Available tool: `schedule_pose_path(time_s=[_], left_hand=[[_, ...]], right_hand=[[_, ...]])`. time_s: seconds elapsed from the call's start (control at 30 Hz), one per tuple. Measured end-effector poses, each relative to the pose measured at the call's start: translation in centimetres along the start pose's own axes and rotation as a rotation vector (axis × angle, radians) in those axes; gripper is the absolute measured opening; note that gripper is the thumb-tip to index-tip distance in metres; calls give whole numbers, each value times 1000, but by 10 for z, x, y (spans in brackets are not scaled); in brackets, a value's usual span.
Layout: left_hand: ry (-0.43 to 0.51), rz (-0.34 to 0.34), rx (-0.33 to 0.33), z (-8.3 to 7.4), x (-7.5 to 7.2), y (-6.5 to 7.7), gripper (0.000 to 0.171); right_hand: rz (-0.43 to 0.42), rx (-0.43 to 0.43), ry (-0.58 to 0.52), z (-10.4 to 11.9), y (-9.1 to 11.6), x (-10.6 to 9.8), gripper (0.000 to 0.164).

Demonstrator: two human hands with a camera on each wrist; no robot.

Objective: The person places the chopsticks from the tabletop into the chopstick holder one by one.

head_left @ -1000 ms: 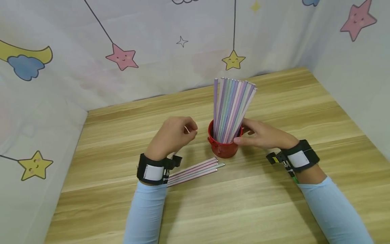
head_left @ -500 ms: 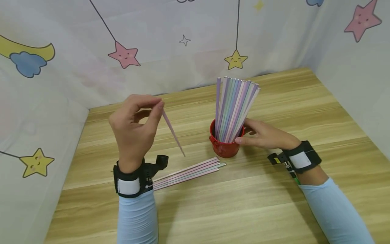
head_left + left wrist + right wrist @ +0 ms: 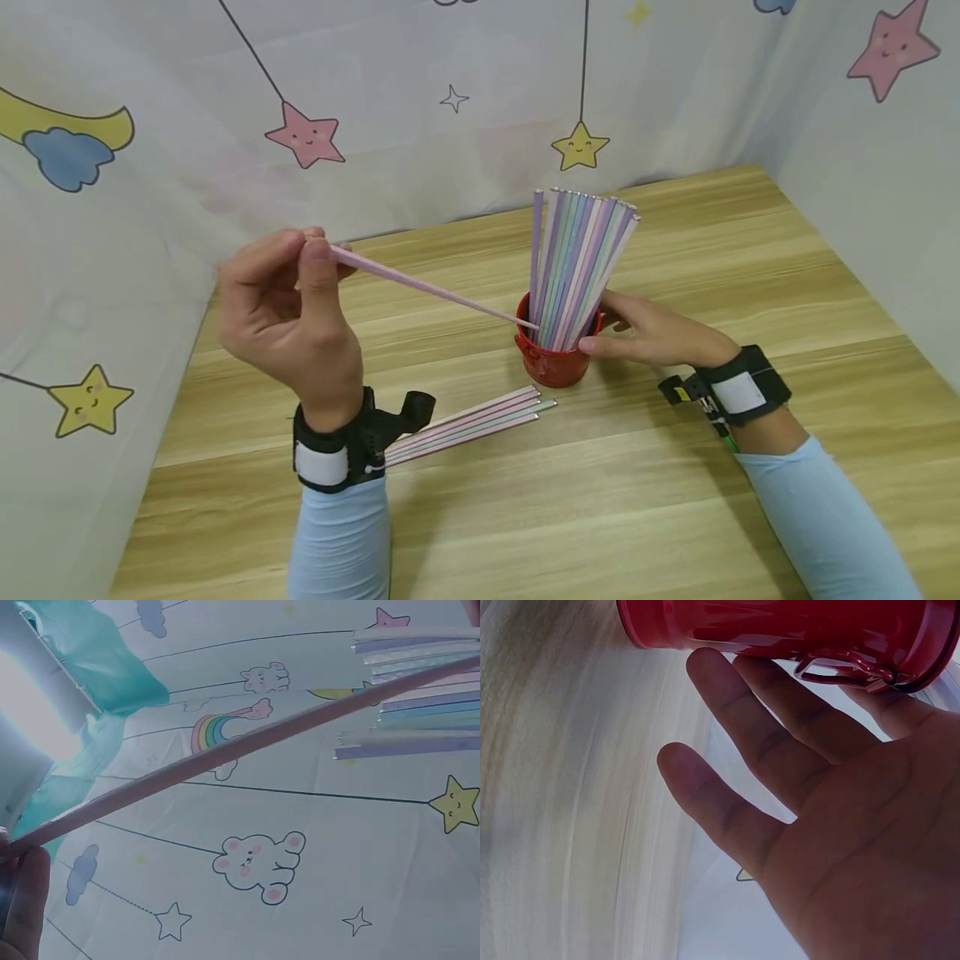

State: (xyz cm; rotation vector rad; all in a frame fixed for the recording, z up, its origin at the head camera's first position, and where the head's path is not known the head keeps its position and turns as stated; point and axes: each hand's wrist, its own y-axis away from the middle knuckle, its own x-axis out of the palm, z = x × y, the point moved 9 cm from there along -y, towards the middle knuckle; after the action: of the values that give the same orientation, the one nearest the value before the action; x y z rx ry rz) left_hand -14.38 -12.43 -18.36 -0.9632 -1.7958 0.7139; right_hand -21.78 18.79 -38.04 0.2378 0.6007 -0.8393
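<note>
Thumb and fingertips closed in a pinch, your left hand (image 3: 288,308) holds one pink stick (image 3: 431,287) above a wood-grain table (image 3: 637,500); loose sticks (image 3: 450,433) lie lower, to the grip's right. Farther right, your right hand (image 3: 660,333), fingers loosely spread, touches a red bucket (image 3: 555,368) of standing sticks (image 3: 576,267). Beyond both hangs a star-printed sheet (image 3: 465,175).

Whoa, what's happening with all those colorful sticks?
A person is handling the sticks with both hands. The left hand pinches a pink stick near one end, and its thin end points at the red bucket; I can't tell whether it touches anything there. The right hand rests against the bucket's side. A big bunch of sticks already stands in the bucket, while a few loose sticks lie on the table near the left arm.
</note>
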Motion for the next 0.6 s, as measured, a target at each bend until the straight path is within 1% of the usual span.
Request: schedule_pose_path(time_s=[0.07, 0.17, 0.27, 0.4, 0.53, 0.6], left_hand=[[-6, 42, 36, -1, 8, 6, 13], [-32, 141, 76, 0, 24, 19, 16], [-72, 246, 80, 5, 37, 32, 13], [-158, 390, 77, 16, 53, 51, 9], [-242, 493, 91, 27, 64, 67, 12], [-271, 546, 84, 34, 70, 76, 15]], right_hand=[[0, -4, 1, 1, -1, 0, 69], [1, -12, 4, 2, -1, 0, 68], [2, -25, 9, 3, -1, 0, 68], [6, -37, 9, 5, -1, 1, 68], [7, -27, 13, 5, -1, 2, 68], [8, -20, 10, 4, 0, 2, 68]])
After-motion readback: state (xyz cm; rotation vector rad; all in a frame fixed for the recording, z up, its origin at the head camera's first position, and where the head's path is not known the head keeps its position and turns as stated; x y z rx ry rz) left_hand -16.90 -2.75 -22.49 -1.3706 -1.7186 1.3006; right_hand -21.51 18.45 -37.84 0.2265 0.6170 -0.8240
